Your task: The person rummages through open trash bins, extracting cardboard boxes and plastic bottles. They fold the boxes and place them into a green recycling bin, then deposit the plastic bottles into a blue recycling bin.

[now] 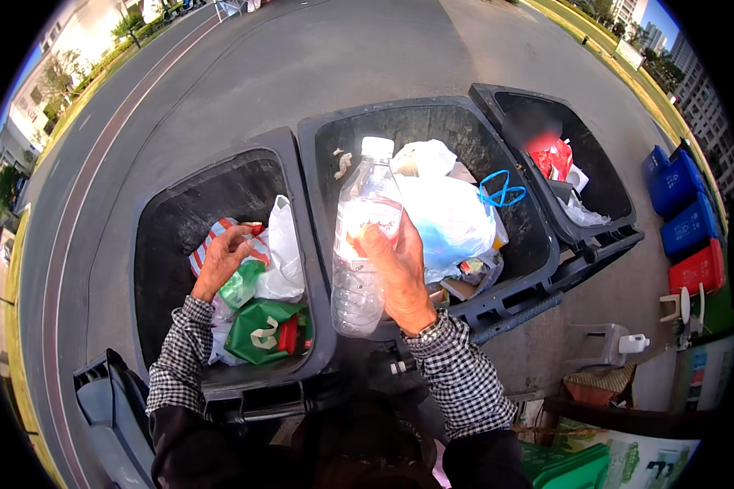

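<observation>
My right hand (404,278) grips a large clear plastic bottle (358,299) with a white cap and a printed label. The bottle is upright in the picture, above the edge between two dark wheeled bins, and looks empty. Over the left bin (165,238) is my left hand (223,260), its fingers loosely bent and apart, with nothing seen in them. It is nearest to a red-and-white striped bag (205,244); whether it touches the bag is unclear. Below lie a green plastic bag (243,284), a white bag (281,263) and a green carrier bag (254,333).
The middle bin (367,122) holds a large white bag (449,220) with a blue tie (503,191) and cardboard. A third bin (611,171) holds a red bag (553,160). Blue bins (676,183), a red bin (697,269) and a plastic stool (596,345) stand at right.
</observation>
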The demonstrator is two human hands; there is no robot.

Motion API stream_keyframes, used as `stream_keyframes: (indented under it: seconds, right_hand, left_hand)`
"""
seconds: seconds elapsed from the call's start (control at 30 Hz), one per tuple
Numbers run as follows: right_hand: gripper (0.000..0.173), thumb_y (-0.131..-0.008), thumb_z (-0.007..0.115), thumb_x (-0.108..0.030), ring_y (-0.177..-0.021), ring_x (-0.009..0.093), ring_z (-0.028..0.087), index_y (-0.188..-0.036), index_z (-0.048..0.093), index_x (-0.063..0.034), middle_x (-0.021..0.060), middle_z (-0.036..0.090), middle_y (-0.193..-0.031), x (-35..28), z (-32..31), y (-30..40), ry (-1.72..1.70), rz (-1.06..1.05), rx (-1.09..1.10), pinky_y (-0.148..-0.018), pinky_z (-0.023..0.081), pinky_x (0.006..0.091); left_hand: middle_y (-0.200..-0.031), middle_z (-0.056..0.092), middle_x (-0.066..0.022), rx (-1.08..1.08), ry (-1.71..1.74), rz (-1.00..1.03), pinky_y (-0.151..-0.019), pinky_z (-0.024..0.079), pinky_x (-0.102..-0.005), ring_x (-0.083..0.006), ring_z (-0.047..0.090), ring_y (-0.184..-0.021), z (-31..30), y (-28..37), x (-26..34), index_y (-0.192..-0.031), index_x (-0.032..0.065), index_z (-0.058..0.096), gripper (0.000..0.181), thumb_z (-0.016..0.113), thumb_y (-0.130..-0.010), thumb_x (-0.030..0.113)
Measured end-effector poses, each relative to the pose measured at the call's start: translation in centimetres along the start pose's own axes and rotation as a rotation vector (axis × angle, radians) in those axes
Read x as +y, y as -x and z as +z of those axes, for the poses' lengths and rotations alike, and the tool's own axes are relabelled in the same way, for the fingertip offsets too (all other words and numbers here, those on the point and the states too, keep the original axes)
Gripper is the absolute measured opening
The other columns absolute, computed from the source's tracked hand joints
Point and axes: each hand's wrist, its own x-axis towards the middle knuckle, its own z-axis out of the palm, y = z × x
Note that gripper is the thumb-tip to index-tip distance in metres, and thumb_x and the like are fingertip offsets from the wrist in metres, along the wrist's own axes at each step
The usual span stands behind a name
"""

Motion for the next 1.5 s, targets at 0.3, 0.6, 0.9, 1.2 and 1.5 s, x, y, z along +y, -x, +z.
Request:
stream_keyframes:
  seconds: [0.3,0.6,0.9,1.2,1.5]
  right_hand:
    - [0.073,-0.087,0.081,-0.034,-0.109,0.019,0.06,-0.137,0.04,-0.0014,0.0116,0.059,-0.115,-11.3,-13.2,19.0,0.278,-0.156,0.036,-0.095,0.049,0.0352]
    - [0.073,-0.084,0.078,-0.035,-0.109,0.036,0.062,-0.14,0.042,-0.0051,0.0206,0.062,-0.115,-8.3,-27.0,38.7,0.888,0.11,0.594,-0.094,0.049,0.0455]
    - [0.074,-0.081,0.079,-0.029,-0.109,0.038,0.061,-0.142,0.044,-0.0065,0.0192,0.061,-0.119,-9.0,-28.5,44.3,0.832,0.138,0.854,-0.094,0.049,0.0454]
    - [0.07,-0.083,0.078,-0.029,-0.111,0.037,0.059,-0.141,0.046,-0.0055,0.016,0.06,-0.126,-7.8,-30.4,43.9,0.988,0.204,0.88,-0.094,0.048,0.0467]
    - [0.07,-0.081,0.079,-0.027,-0.114,0.04,0.057,-0.141,0.048,-0.0067,0.0201,0.059,-0.125,-11.5,-36.8,43.0,0.962,0.255,1.038,-0.097,0.047,0.0462]
  left_hand:
    - [-0.092,0.069,-0.0092,-0.258,0.251,0.091,-0.077,0.054,-0.0286,-0.0148,0.065,-0.081,10.2,8.5,20.6,-0.122,-0.0015,0.065,0.037,0.066,-0.1,0.028]
    - [-0.127,0.062,-0.0139,-0.714,0.096,0.384,-0.09,0.052,-0.0308,-0.0195,0.064,-0.102,37.2,11.5,34.6,-0.144,0.0015,0.051,0.051,0.064,-0.098,0.018]
    - [-0.1,0.063,-0.0012,-1.132,-0.074,0.651,-0.071,0.047,-0.0217,-0.0068,0.057,-0.08,52.2,12.9,36.7,-0.114,-0.0023,0.065,0.019,0.063,-0.097,0.005]
    - [-0.078,0.069,-0.0134,-1.472,-0.227,0.681,-0.064,0.051,-0.0357,-0.0259,0.068,-0.068,57.6,9.5,36.3,-0.092,0.0012,0.067,0.02,0.074,-0.087,0.02]
    - [-0.072,0.06,-0.0112,-1.352,-0.177,0.654,-0.061,0.047,-0.0373,-0.0249,0.061,-0.064,64.8,8.1,39.1,-0.088,0.0026,0.058,0.03,0.079,-0.083,0.023]
